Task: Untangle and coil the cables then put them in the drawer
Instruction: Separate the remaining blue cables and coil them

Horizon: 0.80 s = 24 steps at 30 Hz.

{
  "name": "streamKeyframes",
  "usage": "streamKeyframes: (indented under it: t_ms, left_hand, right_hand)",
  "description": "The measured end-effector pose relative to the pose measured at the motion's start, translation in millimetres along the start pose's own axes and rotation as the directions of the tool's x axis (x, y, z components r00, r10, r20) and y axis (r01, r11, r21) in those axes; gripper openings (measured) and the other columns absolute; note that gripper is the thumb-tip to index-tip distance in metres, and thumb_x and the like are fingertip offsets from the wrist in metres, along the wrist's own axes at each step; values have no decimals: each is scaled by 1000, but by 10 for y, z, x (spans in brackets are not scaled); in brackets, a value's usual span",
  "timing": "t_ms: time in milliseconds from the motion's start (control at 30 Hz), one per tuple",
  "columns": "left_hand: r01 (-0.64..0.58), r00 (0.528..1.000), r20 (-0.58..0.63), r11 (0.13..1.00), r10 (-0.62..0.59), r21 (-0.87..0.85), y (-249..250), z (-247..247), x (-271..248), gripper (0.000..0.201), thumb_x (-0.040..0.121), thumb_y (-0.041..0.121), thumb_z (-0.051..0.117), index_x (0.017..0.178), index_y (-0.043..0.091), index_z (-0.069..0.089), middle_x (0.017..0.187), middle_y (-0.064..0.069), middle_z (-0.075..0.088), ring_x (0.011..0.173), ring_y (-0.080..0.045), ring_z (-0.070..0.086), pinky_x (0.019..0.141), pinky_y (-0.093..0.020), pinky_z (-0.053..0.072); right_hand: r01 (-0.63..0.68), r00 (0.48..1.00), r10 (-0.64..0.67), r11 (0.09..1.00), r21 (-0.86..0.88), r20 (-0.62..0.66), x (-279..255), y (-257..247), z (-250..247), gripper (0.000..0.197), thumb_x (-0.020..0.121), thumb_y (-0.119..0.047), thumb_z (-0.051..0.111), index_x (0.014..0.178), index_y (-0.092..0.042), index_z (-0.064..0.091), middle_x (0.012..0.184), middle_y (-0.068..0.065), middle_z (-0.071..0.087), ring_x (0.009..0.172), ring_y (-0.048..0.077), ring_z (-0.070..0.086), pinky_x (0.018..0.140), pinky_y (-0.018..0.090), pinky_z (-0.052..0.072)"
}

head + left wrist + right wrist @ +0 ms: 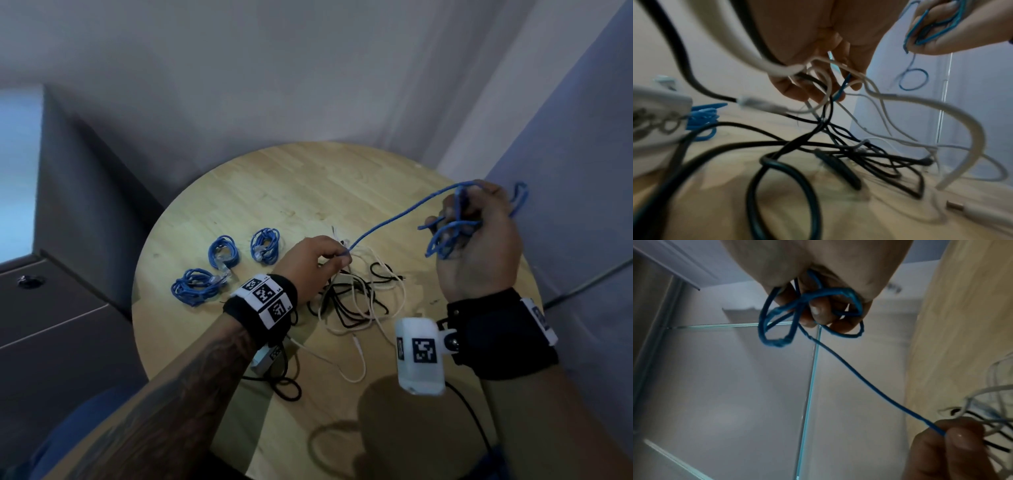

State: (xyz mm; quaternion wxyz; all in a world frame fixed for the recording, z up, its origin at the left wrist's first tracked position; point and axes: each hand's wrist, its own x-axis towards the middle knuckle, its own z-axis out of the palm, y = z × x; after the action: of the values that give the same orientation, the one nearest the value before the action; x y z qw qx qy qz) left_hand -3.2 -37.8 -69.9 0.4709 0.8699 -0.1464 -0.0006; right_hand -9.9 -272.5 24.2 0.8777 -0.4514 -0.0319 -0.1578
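A blue cable [394, 219] stretches taut between my two hands above the round wooden table [274, 192]. My right hand [476, 233] is raised at the right and grips several loose loops of that blue cable [809, 313]. My left hand [329, 257] pinches the cable's other end [939, 431] just above a tangle of black and white cables [356, 301]. Three coiled blue cables [222, 257] lie on the table's left part. No drawer shows open.
A grey cabinet [51, 308] with a round lock stands left of the table. Walls close in behind and at the right, with a glass panel edge [807, 402]. A black cable loop [287, 387] lies near the table's front edge.
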Motion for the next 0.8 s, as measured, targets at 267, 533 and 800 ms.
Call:
streamKeyframes:
  t_ms: [267,533,800]
  left_hand:
    - [-166,975,-123,976,184,138,204,-31,-22,17,102,16,60,99,21,75,91,6,69,93,-12,55,78,-37,49]
    - [-233,968,-78,970,239,71,231,2,-67,19,98,16,65,108,27,76,106,17,71,101,-11,58,86,-34,50]
    - [-70,996,-59,995,74,68,29,62,-12,16,97,34,70,110,30,78,102,11,66,88,-9,63,83,-34,54]
  right_hand:
    - [68,936,226,634,-770,269,-369,301,78,21,94,-31,82,98,-17,68,80,8,67,72,19,66,69,33,53]
    - [56,949,173,730,-682,264,-416,336,160,15,105,-20,66,98,-12,77,93,2,76,89,18,72,85,41,57]
    - [-219,955,254,951,-218,150,-284,322,173,27,109,-23,59,91,-4,67,74,3,53,61,15,45,56,26,39]
